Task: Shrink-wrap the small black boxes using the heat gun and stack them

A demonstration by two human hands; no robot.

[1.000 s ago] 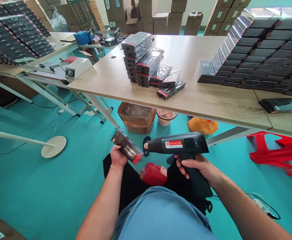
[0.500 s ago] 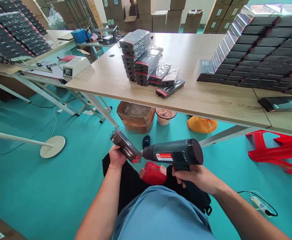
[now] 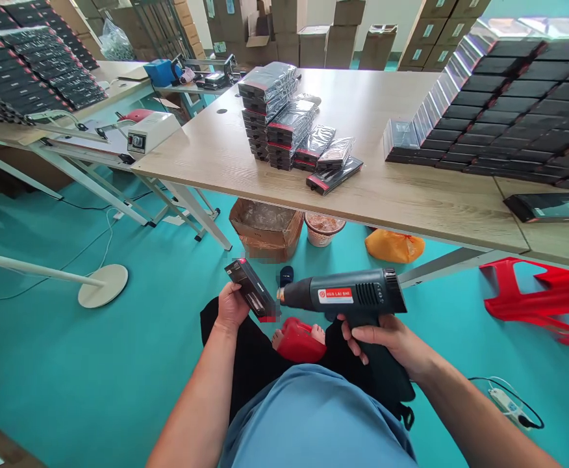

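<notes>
My left hand [image 3: 232,305] grips a slim black box [image 3: 251,288] with red ends, held tilted above my lap. A dark heat gun [image 3: 347,292] with a red and white label is in my right hand [image 3: 386,341], fingers wrapped around its handle. The gun's nozzle points left at the box's lower right end, close to it; blurring there hides whether they touch. Ahead on the wooden table [image 3: 206,153] stand stacks of film-wrapped boxes [image 3: 291,123], with a loose black box [image 3: 334,176] in front of them.
At the right, a tall stack of black boxes [image 3: 503,110] covers the table. Beneath it are a carton [image 3: 267,231], a waste basket [image 3: 323,229] and a yellow bag [image 3: 394,246]. A red stool [image 3: 523,299] and a power strip [image 3: 508,404] are on the floor at right.
The heat gun has shifted slightly right and turned a little. The box in my left hand has moved slightly right and tilted more steeply. The view has shifted slightly.
</notes>
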